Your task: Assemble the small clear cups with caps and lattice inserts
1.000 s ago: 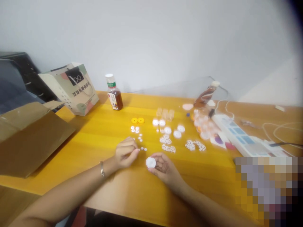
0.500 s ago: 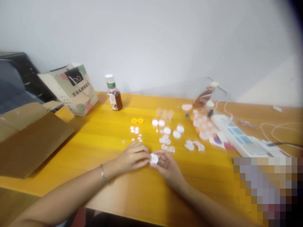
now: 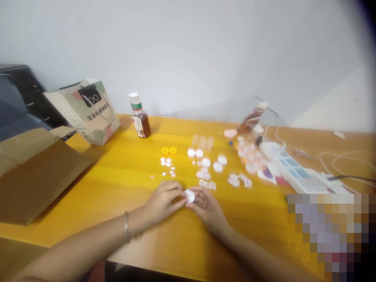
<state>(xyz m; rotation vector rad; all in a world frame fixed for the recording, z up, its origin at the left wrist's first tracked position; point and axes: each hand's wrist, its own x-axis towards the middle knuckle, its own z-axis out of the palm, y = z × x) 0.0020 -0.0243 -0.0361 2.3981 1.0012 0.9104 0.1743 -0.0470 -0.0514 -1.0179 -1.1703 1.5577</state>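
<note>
One white disc (image 3: pixel 190 196), on the near side of the yellow wheels (image 3: pixel 165 150), is pinched in the right hand (image 3: pixel 208 208), probably for steadiness, while the left hand (image 3: pixel 165 200) meets its edge, grip unclear.

I see the disc (image 3: pixel 190 196) white, two wheels (image 3: pixel 173 151) yellow, the table (image 3: pixel 249 223) orange-yellow, the box (image 3: pixel 44 178) brown, the bag (image 3: pixel 98 119) cream with pink and green patches.

We record: held disc (image 3: pixel 190 196), smooth plastic; counter (image 3: pixel 249 219), glossy wood grain; box (image 3: pixel 44 180), matt cardboard; bag (image 3: pixel 95 114), smooth paper; bracelet (image 3: pixel 126 225), shiny metal; upright bottle (image 3: pixel 141 122), clear, glossy; wall (image 3: pixel 188 58), matt.
</note>
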